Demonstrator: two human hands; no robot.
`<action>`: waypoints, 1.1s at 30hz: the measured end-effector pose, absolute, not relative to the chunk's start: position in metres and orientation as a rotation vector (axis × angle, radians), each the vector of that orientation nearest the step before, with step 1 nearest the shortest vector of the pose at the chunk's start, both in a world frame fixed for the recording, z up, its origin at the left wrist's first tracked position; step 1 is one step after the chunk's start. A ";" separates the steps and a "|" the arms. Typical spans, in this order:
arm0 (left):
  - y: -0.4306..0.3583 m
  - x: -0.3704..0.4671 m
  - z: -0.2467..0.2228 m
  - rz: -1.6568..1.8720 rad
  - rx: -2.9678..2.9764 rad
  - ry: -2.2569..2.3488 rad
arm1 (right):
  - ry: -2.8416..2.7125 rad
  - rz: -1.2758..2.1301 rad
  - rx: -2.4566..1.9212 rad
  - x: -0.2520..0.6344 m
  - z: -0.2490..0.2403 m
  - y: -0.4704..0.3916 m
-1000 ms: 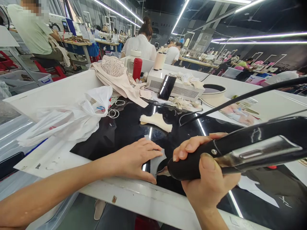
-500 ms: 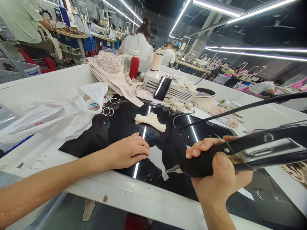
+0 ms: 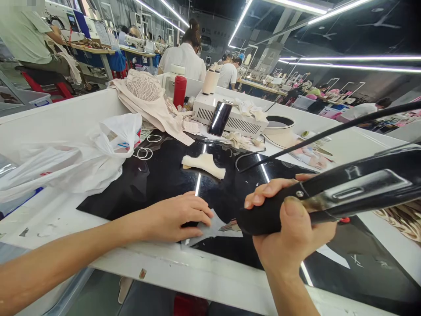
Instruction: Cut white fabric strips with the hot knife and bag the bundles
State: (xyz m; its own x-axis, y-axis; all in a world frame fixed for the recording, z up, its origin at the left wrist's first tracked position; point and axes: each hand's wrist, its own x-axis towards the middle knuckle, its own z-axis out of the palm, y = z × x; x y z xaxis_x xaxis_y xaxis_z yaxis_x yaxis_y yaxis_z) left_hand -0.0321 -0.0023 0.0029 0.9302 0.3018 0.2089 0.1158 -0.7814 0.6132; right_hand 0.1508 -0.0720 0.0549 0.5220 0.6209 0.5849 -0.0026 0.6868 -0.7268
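A thin light-grey piece (image 3: 212, 224) lies on the glossy black mat (image 3: 158, 175) near the table's front edge. The fingertips of my left hand (image 3: 179, 217) rest on its left part, fingers loosely spread and flat. My right hand (image 3: 289, 219) is wrapped round the black handle of a tool (image 3: 358, 186) with a metal plate on its side. The tool's pointed metal tip (image 3: 230, 226) is at the grey piece, right of my left fingers; whether it touches is unclear. Beyond my left hand lies a cream curved pad (image 3: 204, 164).
A white plastic bag (image 3: 108, 153) lies at left. Behind the mat are beige lace garments (image 3: 144, 96), a red bottle (image 3: 179, 91), a phone (image 3: 220, 118) leaning on a white vented box (image 3: 237, 120), and a round container (image 3: 279, 129). A black cable (image 3: 329, 136) crosses at right.
The grey piece has turned, its narrow end now pointing right. My left hand has shifted slightly nearer the front edge. The tool and my right hand have moved a little left and up.
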 end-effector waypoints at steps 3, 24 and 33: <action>-0.002 -0.033 0.004 0.362 2.439 0.302 | -0.984 0.449 -0.726 0.144 0.052 -0.072; -0.004 -0.033 0.002 0.396 2.437 0.331 | -1.054 0.467 -0.744 0.147 0.048 -0.078; -0.008 -0.034 -0.001 0.345 2.442 0.375 | -0.961 0.377 -0.765 0.154 0.051 -0.069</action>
